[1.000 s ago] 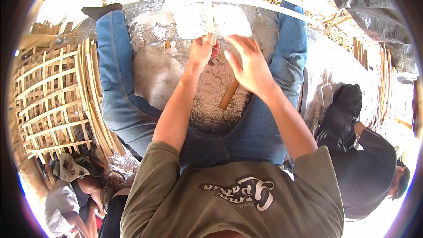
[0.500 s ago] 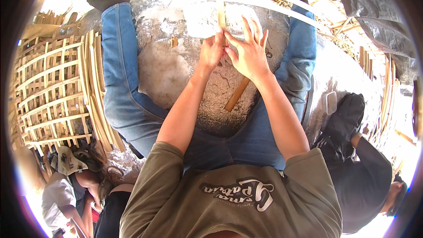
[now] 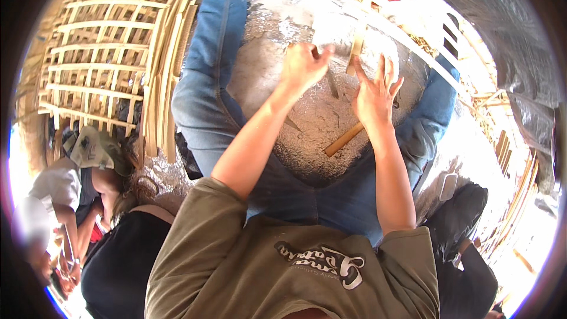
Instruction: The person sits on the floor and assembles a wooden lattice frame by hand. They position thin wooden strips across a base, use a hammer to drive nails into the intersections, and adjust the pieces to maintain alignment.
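Note:
A pale bamboo strip runs away from me between my knees, its near end beside the right index finger. My right hand is open, fingers spread, with the index finger at that end; whether it touches is hard to tell. To the left of the strip, my left hand is apart from it, its fingers curled closed. What they hold, if anything, does not show. A thin dark sliver shows below and right of this hand. A flat brown wooden piece lies on the ground by my right wrist.
A woven bamboo lattice panel stands at the left beside upright bamboo slats. Long pale strips cross beyond my right leg. Dark plastic sheeting hangs at the far right. Other people sit close behind on both sides.
My left hand has come off the bamboo strip and moved left, its fingers curled. The right hand stays by the strip's end, spread. The whole view has swung round, shifting the scene rightward.

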`<state>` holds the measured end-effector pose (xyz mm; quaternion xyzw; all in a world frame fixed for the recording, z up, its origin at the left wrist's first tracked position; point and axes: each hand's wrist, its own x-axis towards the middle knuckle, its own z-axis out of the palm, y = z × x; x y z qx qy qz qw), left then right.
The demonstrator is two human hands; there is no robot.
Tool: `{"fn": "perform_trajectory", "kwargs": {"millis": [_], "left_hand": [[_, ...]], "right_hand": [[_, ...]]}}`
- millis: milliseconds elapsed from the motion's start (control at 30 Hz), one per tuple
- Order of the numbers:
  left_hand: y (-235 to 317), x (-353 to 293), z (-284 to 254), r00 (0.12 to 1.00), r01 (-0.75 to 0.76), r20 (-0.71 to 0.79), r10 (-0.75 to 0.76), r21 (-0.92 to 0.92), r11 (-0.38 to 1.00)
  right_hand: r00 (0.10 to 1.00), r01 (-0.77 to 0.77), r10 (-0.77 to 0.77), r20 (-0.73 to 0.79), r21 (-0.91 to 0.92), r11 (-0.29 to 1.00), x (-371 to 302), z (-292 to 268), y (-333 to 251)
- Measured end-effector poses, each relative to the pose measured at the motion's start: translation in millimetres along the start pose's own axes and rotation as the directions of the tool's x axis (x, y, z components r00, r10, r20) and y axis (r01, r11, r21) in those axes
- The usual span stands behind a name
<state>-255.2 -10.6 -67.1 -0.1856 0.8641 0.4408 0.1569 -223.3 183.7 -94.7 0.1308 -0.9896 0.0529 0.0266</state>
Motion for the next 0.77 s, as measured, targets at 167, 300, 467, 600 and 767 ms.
{"fn": "perform_trajectory", "kwargs": {"millis": [167,300,467,600,767], "left_hand": [[-65,-21,-100,0.633,-0.520,-0.504,0.588,0.287,0.805],[-127,-51,-184,0.712,-0.261,-0.667,0.222,0.042,0.964],[-334,-76,-281,0.566,0.432,-0.816,0.121,0.418,0.799],[-397,-102,-292,0.602,0.645,-0.756,-0.257,0.270,0.715],[-382,-117,-267,0.648,0.549,-0.751,-0.129,0.343,0.763]], "right_hand": [[0.999,-0.013,0.013,0.049,-0.001,1.000,1,1,-8],[0.999,-0.005,0.007,0.050,-0.023,1.000,1,-6,-6],[0.999,0.025,-0.026,0.045,0.019,1.000,0,4,-8],[0.999,0.002,-0.003,0.054,0.003,1.000,-1,1,-9],[0.998,0.002,0.000,0.062,-0.035,0.999,2,-2,-13]]}}
